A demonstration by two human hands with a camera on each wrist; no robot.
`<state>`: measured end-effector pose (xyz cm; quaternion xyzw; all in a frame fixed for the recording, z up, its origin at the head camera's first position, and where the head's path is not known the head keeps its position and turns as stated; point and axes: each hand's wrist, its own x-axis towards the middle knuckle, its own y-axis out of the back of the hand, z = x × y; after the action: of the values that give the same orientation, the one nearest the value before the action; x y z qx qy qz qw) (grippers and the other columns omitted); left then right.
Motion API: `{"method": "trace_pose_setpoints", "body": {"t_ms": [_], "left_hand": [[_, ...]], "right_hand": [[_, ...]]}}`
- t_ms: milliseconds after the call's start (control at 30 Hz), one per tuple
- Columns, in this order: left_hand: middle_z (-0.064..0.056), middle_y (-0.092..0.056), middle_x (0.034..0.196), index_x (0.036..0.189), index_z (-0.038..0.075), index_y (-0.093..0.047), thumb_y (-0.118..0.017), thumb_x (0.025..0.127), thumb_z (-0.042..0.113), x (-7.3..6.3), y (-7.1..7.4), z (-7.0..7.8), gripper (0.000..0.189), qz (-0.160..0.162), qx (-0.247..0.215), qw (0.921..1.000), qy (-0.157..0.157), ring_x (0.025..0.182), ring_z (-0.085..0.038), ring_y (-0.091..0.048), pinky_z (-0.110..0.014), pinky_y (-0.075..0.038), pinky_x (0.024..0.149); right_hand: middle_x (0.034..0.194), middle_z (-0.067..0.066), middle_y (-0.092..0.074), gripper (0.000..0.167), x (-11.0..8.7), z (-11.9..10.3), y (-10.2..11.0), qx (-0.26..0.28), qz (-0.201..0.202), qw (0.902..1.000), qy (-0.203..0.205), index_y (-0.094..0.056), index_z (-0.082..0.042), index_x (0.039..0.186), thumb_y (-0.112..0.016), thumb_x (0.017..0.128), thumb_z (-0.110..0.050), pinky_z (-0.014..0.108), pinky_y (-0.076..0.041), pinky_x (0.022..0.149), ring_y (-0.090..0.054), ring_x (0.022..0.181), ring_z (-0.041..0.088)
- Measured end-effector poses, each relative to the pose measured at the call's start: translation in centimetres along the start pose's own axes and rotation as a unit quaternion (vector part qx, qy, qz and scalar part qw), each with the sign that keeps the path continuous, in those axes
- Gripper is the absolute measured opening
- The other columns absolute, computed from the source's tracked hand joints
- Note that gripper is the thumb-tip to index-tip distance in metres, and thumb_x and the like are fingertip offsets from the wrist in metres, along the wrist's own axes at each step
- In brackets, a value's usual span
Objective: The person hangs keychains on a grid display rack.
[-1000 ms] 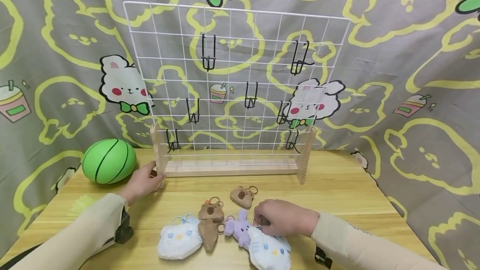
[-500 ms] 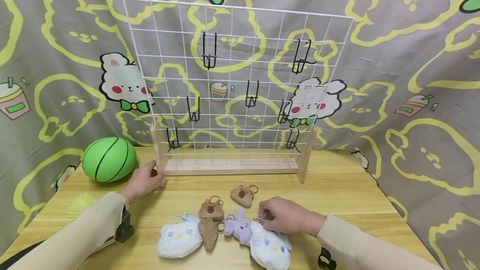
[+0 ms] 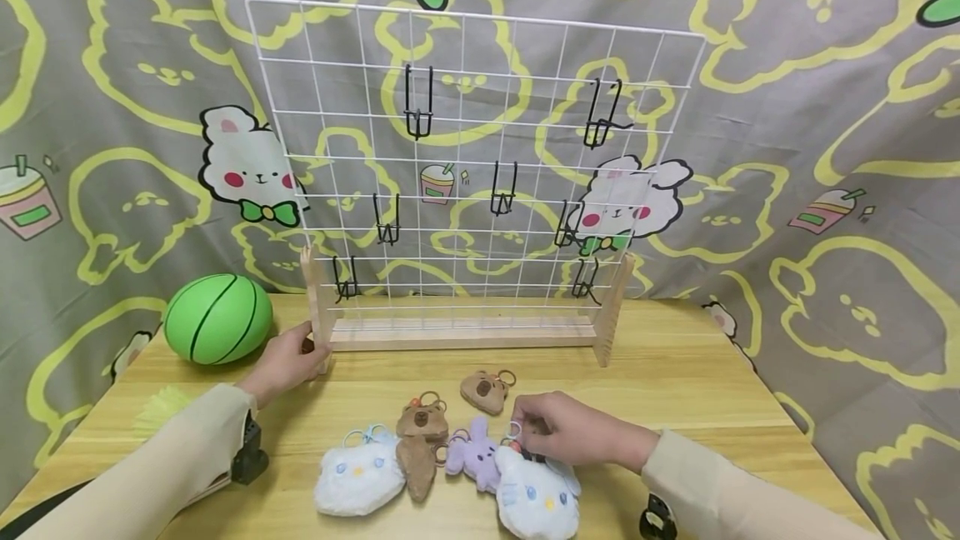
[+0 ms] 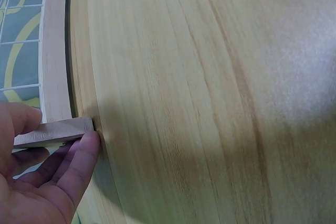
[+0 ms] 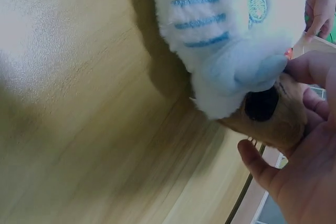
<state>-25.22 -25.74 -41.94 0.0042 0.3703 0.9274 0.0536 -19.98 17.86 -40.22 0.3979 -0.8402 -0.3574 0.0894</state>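
My left hand (image 3: pixel 288 363) grips the left wooden foot (image 4: pixel 58 131) of a white wire grid rack (image 3: pixel 483 140), thumb on one side, fingers on the other. My right hand (image 3: pixel 573 430) holds a brown plush keychain (image 5: pixel 283 114) with a dark nose, its thumb at the ear of a white plush keychain (image 3: pixel 538 494). The white plush overlaps the brown one; a light blue ring (image 3: pixel 514 430) shows by the fingertips. A purple rabbit plush (image 3: pixel 480 458) lies to their left. Further left are two brown plushes (image 3: pixel 422 422) and another white plush (image 3: pixel 358 477).
Several black hooks (image 3: pixel 418 111) hang on the grid. Another brown plush (image 3: pixel 484 392) with a ring lies in front of the rack. A green ball (image 3: pixel 218 319) sits at the back left of the table, with a pale yellow fringed thing (image 3: pixel 162 412) before it.
My right hand has shifted slightly right and lifted a little. The white plush by it has moved slightly, and a light blue ring now shows at the fingertips. The left hand keeps its grip.
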Motion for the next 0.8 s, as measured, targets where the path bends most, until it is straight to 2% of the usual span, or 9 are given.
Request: {"method": "trace_pose_setpoints", "body": {"t_ms": [200, 333, 500, 633, 800], "left_hand": [[-0.030, -0.069, 0.107, 0.143, -0.016, -0.044, -0.055, 0.106, 0.016, -0.13, 0.06, 0.23, 0.050, -0.001, 0.002, 1.0000, 0.002, 0.080, -0.021, -0.067, -0.029, -0.053, 0.063], [-0.029, -0.069, 0.106, 0.143, -0.016, -0.044, -0.055, 0.106, 0.015, -0.11, 0.05, 0.23, 0.050, 0.001, 0.004, 1.0000, 0.004, 0.078, -0.020, -0.066, -0.029, -0.053, 0.063], [-0.029, -0.069, 0.106, 0.143, -0.016, -0.043, -0.055, 0.106, 0.016, -0.10, 0.08, 0.34, 0.050, 0.001, 0.006, 1.0000, 0.002, 0.079, -0.021, -0.067, -0.030, -0.053, 0.063], [-0.029, -0.069, 0.106, 0.145, -0.017, -0.042, -0.055, 0.106, 0.016, -0.11, 0.10, 0.39, 0.052, -0.001, 0.007, 1.0000, 0.003, 0.079, -0.020, -0.067, -0.030, -0.053, 0.063], [-0.028, -0.069, 0.106, 0.146, -0.016, -0.040, -0.055, 0.105, 0.016, -0.10, 0.01, 0.28, 0.054, -0.003, 0.007, 0.9999, 0.007, 0.077, -0.018, -0.065, -0.030, -0.053, 0.063]], "right_hand": [[0.084, -0.009, -0.065, 0.008, 0.00, 0.24, 0.08, 0.028, -0.010, 0.9995, 0.015, -0.062, -0.011, 0.100, -0.058, 0.101, -0.005, 0.016, -0.046, 0.062, -0.053, 0.070, -0.003], [0.088, -0.003, -0.071, 0.005, -0.06, 0.15, 0.34, 0.052, -0.021, 0.9982, 0.019, -0.059, -0.009, 0.101, -0.056, 0.105, -0.011, 0.017, -0.047, 0.064, -0.057, 0.073, -0.002], [0.099, 0.005, -0.078, 0.013, -0.24, -0.02, 0.60, 0.054, -0.017, 0.9980, 0.026, -0.057, -0.006, 0.103, -0.054, 0.109, -0.018, 0.018, -0.050, 0.069, -0.062, 0.082, -0.003], [0.099, 0.005, -0.079, 0.013, -0.19, -0.06, 0.68, 0.037, 0.001, 0.9987, 0.036, -0.058, -0.008, 0.105, -0.054, 0.109, -0.019, 0.020, -0.053, 0.073, -0.064, 0.086, -0.004], [0.088, -0.002, -0.076, 0.011, -0.05, 0.02, 0.68, 0.024, 0.019, 0.9985, 0.045, -0.059, -0.010, 0.105, -0.055, 0.109, -0.020, 0.020, -0.052, 0.073, -0.059, 0.080, -0.004]]}}
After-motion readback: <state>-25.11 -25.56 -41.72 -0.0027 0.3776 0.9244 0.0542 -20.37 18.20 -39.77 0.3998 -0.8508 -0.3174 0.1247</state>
